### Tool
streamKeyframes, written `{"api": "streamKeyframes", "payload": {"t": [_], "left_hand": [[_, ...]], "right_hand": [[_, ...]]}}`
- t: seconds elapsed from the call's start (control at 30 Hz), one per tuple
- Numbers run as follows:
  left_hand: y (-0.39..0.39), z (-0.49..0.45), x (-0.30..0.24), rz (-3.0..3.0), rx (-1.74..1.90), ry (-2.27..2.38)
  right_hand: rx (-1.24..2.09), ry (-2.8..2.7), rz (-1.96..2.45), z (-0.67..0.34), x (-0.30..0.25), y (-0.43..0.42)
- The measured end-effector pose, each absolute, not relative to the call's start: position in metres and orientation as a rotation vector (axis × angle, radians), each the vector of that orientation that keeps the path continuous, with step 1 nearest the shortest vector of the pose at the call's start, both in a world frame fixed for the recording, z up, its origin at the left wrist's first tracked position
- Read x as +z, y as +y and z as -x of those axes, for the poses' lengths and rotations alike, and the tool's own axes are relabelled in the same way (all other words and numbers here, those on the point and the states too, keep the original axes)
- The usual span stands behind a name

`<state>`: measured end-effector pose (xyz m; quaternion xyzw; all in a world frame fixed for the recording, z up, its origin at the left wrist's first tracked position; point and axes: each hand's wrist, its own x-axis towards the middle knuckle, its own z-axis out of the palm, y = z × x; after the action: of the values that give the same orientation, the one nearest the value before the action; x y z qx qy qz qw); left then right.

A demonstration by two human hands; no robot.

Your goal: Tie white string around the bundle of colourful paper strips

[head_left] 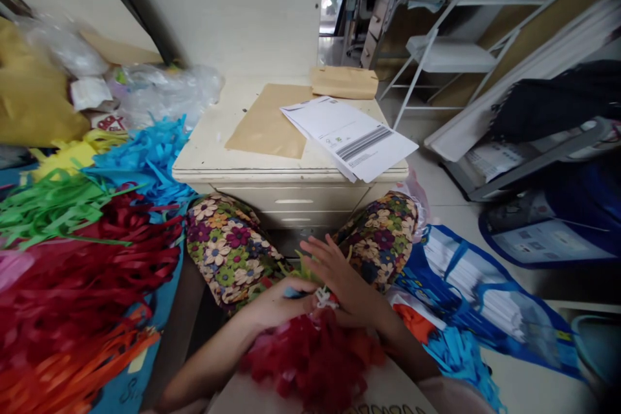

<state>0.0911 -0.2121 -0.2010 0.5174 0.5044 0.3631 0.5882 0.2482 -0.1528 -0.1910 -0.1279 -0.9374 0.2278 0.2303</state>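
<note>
My left hand (pixel 284 304) is closed around a bundle of coloured strips (pixel 315 356), at its narrow middle. Red strips fan out toward my body, and green and yellow ends show beyond the hands over my lap. A small bit of blue shows by the left thumb. My right hand (pixel 339 278) lies against the other side of the bundle with its fingers stretched out and apart. Between the hands is a small white string or tie (pixel 325 298), slightly blurred. Whether the right thumb presses on it cannot be made out.
Piles of red strips (pixel 92 272), green strips (pixel 53 207), blue strips (pixel 145 155) and orange strips (pixel 97 362) lie at left. Ahead, a low cream cabinet (pixel 204 149) bears brown envelopes (pixel 266 119) and white papers (pixel 349 136). A blue bag (pixel 451 265) and white folding chair (pixel 451 55) are at right.
</note>
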Motion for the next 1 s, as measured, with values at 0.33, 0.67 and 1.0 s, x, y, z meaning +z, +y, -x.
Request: {"api": "streamKeyframes", "payload": {"t": [0.33,0.67,1.0], "left_hand": [[-0.198,-0.093,-0.171,-1.847,1.182,1.264],[-0.152,-0.098,-0.176,-2.383,1.603,1.710],[-0.156,-0.116,-0.164,-2.443,1.872,1.471]], "right_hand": [[0.651,-2.275,0.799,-0.241,-0.177,-0.147],[0.117,-1.850,1.112,-0.266,-0.094,-0.166],[0.972,-1.584,0.760,-0.198,-0.145,-0.129]]}}
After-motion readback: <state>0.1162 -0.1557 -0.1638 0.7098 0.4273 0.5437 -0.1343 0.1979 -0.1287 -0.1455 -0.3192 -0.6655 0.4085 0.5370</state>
